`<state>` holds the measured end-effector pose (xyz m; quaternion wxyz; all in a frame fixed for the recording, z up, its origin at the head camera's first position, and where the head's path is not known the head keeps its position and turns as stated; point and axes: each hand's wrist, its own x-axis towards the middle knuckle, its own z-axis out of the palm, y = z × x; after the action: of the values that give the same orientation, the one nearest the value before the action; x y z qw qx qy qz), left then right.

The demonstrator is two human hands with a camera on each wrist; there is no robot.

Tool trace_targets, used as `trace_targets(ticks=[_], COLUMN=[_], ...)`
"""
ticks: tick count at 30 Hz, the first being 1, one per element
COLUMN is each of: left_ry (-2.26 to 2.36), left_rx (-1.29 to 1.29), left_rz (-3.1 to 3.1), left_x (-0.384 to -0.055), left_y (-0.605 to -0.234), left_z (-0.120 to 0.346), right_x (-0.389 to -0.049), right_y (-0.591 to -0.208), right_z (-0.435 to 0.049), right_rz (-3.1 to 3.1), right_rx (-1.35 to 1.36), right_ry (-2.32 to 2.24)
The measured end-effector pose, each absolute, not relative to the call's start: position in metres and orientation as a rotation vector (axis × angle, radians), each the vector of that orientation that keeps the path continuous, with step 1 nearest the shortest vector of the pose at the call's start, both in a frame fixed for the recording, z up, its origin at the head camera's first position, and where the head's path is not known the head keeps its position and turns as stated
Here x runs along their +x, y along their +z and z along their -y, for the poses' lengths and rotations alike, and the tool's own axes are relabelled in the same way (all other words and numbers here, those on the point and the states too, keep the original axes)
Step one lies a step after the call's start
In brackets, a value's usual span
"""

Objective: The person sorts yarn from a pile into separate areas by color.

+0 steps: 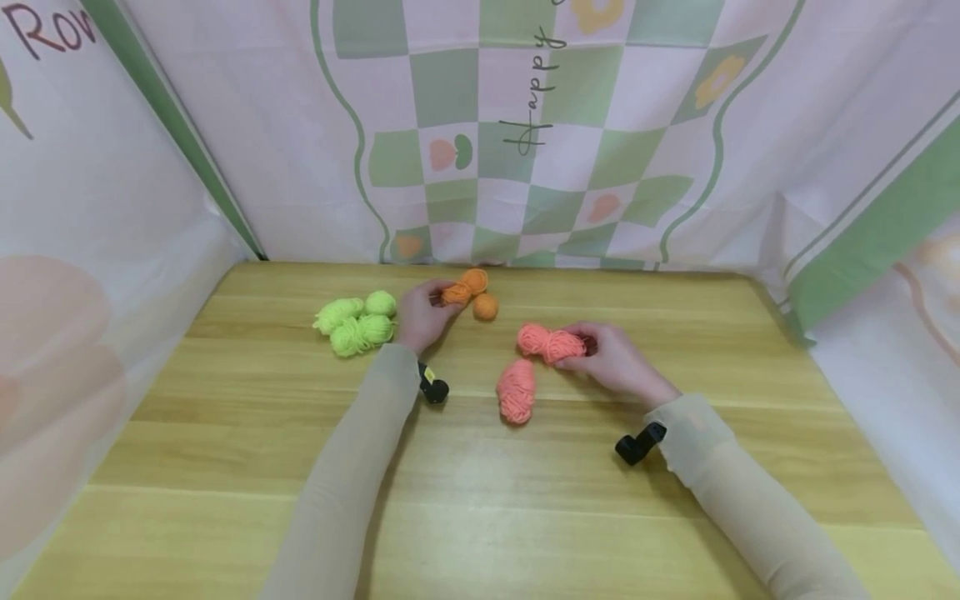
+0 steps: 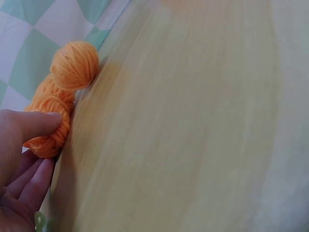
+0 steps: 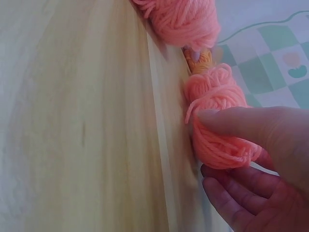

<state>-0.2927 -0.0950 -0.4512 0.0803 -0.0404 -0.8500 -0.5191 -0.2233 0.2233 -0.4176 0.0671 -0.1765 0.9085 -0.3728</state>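
Left hand (image 1: 422, 318) grip is pinched on the orange skein (image 1: 465, 289), upper centre of the head view, by the counter's far edge; a small orange ball (image 1: 485, 307) sits just beside it. Right hand (image 1: 611, 360) grip is closed on the pink skein (image 1: 549, 342), mid-frame; second pink skein (image 1: 516, 390) lies loose just below. Green skeins (image 1: 354, 323) at left look already bunched; orange and pink apparently half-grouped. Counter (image 1: 480, 500) has open room in the lower frame; backdrop cloth (image 1: 525, 125) hems in the top edge.
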Motion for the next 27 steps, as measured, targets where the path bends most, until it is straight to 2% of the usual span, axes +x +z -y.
trace_targets(ticks=[27], left_ry=[-1.540], left_rx=[-0.141], left_rz=[2.521], left_x=[-0.290], left_y=[-0.449], left_z=[0.095], right_x=[-0.223], right_y=[-0.416], right_z=[-0.264], right_rz=[-2.827], right_rx=[-0.400], right_ry=[-1.142])
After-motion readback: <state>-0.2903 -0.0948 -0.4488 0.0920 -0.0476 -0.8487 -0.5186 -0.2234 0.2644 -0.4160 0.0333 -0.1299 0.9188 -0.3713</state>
